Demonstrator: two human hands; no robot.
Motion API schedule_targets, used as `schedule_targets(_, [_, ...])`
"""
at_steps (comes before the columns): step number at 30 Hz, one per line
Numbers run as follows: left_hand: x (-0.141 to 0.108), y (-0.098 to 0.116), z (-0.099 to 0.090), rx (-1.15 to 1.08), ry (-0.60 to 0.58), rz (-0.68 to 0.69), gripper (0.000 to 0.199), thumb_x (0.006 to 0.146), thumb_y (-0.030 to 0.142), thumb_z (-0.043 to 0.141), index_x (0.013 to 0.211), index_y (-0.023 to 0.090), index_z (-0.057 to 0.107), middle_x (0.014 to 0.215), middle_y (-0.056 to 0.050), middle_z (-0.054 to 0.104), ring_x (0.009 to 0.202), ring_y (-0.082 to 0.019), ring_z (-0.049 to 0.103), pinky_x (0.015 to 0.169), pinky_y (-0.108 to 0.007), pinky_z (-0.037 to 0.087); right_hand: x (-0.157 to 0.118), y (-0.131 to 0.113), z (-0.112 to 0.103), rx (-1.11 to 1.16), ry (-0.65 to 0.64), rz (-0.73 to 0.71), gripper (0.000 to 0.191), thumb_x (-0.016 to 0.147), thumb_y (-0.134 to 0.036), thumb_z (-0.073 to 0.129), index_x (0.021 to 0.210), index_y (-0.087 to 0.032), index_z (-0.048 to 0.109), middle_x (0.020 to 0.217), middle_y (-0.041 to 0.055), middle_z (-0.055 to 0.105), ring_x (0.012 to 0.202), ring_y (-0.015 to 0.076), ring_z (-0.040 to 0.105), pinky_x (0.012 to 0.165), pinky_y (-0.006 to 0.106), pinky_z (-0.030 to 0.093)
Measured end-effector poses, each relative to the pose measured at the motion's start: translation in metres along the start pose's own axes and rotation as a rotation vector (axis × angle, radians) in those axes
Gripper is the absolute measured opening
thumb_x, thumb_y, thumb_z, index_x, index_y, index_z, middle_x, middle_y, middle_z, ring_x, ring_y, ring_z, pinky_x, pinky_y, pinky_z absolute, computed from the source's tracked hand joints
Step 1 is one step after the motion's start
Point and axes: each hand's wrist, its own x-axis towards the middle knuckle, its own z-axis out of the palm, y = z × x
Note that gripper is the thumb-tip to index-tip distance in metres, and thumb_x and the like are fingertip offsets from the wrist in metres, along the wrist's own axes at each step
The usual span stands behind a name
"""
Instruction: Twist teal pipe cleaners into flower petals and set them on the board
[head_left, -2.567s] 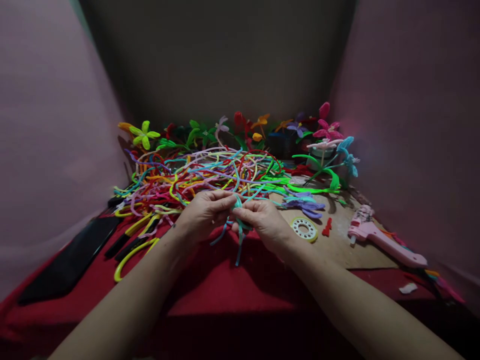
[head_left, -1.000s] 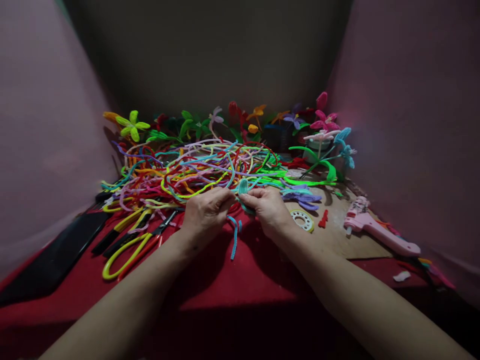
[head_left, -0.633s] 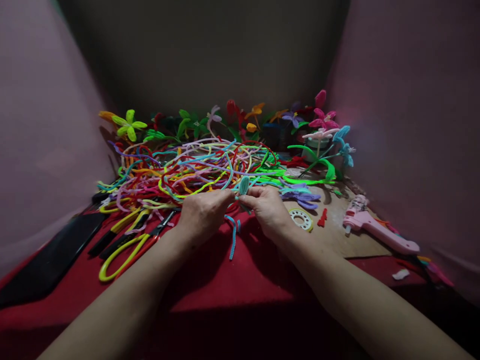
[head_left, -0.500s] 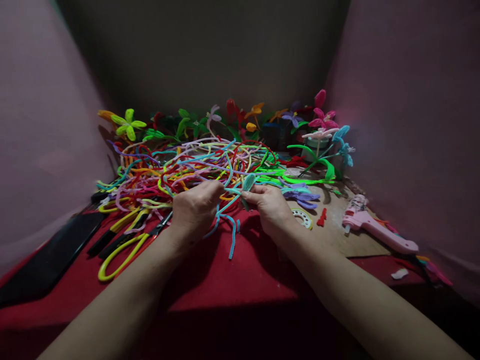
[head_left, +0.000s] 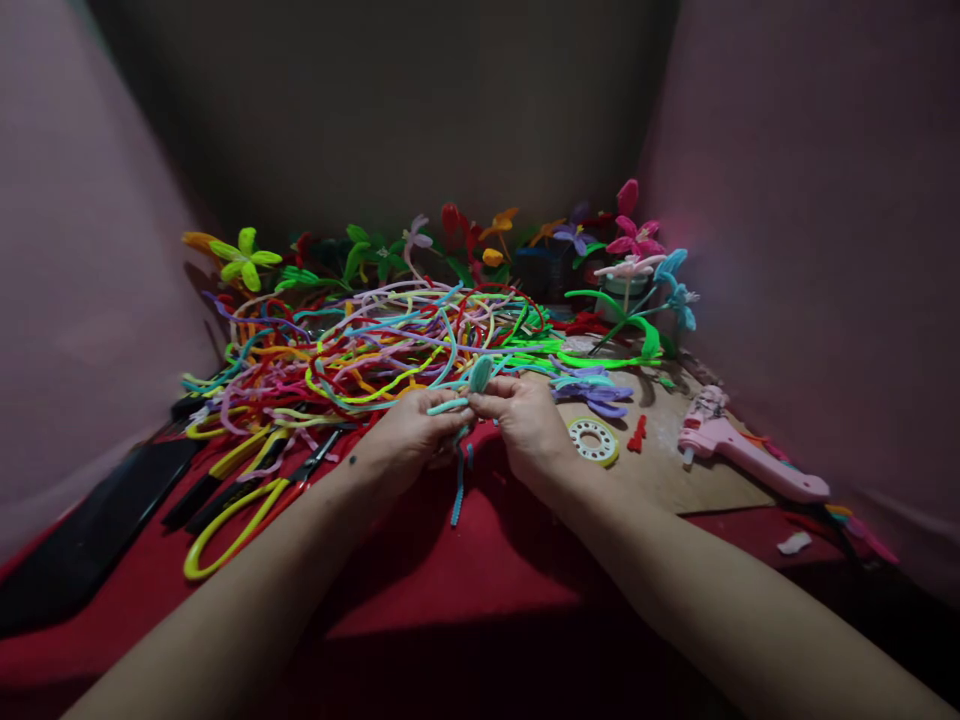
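Observation:
My left hand point(head_left: 416, 428) pinches light blue pipe cleaners point(head_left: 448, 406) whose short end sticks out above the thumb. Close beside it, my right hand point(head_left: 517, 415) has its thumb and finger closed at the base of a teal looped petal point(head_left: 481, 375). The petal stands upright between the two hands. Below the fingers, a light blue strand point(head_left: 458, 495) hangs over the red cloth. Just behind the hands spreads a tangled heap of coloured pipe cleaners point(head_left: 360, 350).
Pipe cleaner flowers point(head_left: 244, 260) stand along the back. Yellow-handled scissors point(head_left: 232, 525) and pliers point(head_left: 225, 470) lie at left near a black object point(head_left: 97, 530). At right are a tape roll point(head_left: 592, 441), purple petals point(head_left: 600, 395), cardboard point(head_left: 660, 480) and a pink glue gun point(head_left: 750, 455).
My left hand has moved right and lower, closer to my right hand, and its thumb now lies against the blue strands. The petal has moved slightly left and down. The whole view has shifted a little.

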Motion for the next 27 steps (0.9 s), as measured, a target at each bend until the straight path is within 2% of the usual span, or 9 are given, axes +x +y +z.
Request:
schedule_targets(2, [-0.002,0.003,-0.003,0.090,0.006,-0.016,0.022,0.063,0.031,0.068,0.073,0.014,0.059,0.049,0.006,0.044,0.038,-0.004,0.033,0.039,-0.017,0.023,0.000,-0.002,0.000,-0.048,0.009,-0.036,0.014,0.050,-0.020,0.071,0.053,-0.013,0.060,0.049,-0.0027,0.057,0.049,0.0087,0.049,0.056,0.024,0.040])
schedule_targets(5, [-0.006,0.010,-0.006,0.189,0.035,0.074,0.024,0.063,0.030,0.069,0.078,0.014,0.058,0.054,0.005,0.049,0.041,-0.004,0.036,0.039,-0.017,0.025,0.001,-0.005,-0.002,-0.112,0.021,-0.057,0.015,0.052,-0.024,0.071,0.052,-0.013,0.060,0.047,-0.0029,0.056,0.045,0.0069,0.044,0.052,0.023,0.037])
schedule_targets(7, [-0.007,0.013,-0.008,0.200,0.070,0.140,0.023,0.066,0.031,0.067,0.078,0.015,0.056,0.057,0.004,0.051,0.043,-0.004,0.038,0.040,-0.017,0.028,0.002,-0.006,-0.004,-0.165,0.012,-0.050,0.015,0.054,-0.024,0.069,0.052,-0.012,0.060,0.046,-0.0028,0.054,0.043,0.0059,0.042,0.048,0.022,0.033])
schedule_targets(11, [-0.007,0.013,-0.010,0.224,0.189,0.245,0.020,0.071,0.033,0.062,0.069,0.014,0.053,0.049,0.006,0.045,0.041,-0.004,0.037,0.040,-0.017,0.027,0.002,-0.005,-0.005,-0.248,-0.026,-0.019,0.015,0.058,-0.022,0.064,0.049,-0.012,0.056,0.046,-0.0019,0.054,0.041,0.0052,0.039,0.045,0.022,0.029])
schedule_targets(14, [-0.005,0.010,-0.011,0.169,0.174,0.291,0.018,0.071,0.031,0.064,0.071,0.015,0.056,0.050,0.005,0.047,0.043,-0.005,0.040,0.043,-0.018,0.030,-0.001,-0.004,-0.005,-0.291,-0.047,-0.016,0.019,0.058,-0.021,0.063,0.045,-0.014,0.053,0.043,-0.0031,0.051,0.040,0.0051,0.037,0.045,0.022,0.028])
schedule_targets(17, [-0.004,0.008,-0.013,0.078,0.074,0.245,0.019,0.068,0.030,0.067,0.078,0.015,0.060,0.058,0.004,0.053,0.045,-0.004,0.043,0.045,-0.018,0.032,-0.002,-0.004,-0.004,-0.360,-0.068,-0.041,0.024,0.059,-0.023,0.063,0.041,-0.014,0.048,0.041,-0.0046,0.047,0.040,0.0047,0.035,0.044,0.021,0.025])
schedule_targets(19, [-0.003,0.008,-0.014,0.074,0.052,0.206,0.020,0.066,0.029,0.068,0.076,0.014,0.061,0.060,0.003,0.055,0.045,-0.005,0.043,0.045,-0.018,0.032,-0.002,-0.005,-0.005,-0.428,-0.078,-0.060,0.024,0.059,-0.024,0.063,0.042,-0.014,0.049,0.041,-0.0050,0.045,0.041,0.0047,0.034,0.045,0.021,0.024])
schedule_targets(23, [-0.003,0.007,-0.013,0.093,0.098,0.213,0.020,0.066,0.030,0.068,0.068,0.013,0.059,0.054,0.003,0.053,0.044,-0.005,0.043,0.043,-0.018,0.031,-0.002,-0.006,-0.004,-0.401,-0.057,-0.015,0.013,0.055,-0.022,0.064,0.050,-0.013,0.055,0.043,-0.0059,0.046,0.041,0.0044,0.034,0.045,0.021,0.026])
schedule_targets(27, [-0.005,0.007,-0.011,0.121,0.135,0.209,0.019,0.070,0.032,0.063,0.067,0.014,0.056,0.047,0.005,0.048,0.038,-0.005,0.039,0.040,-0.018,0.028,-0.001,-0.006,-0.003,-0.341,0.009,-0.007,0.011,0.055,-0.022,0.062,0.055,-0.014,0.055,0.047,-0.0043,0.050,0.040,0.0049,0.037,0.042,0.021,0.026])
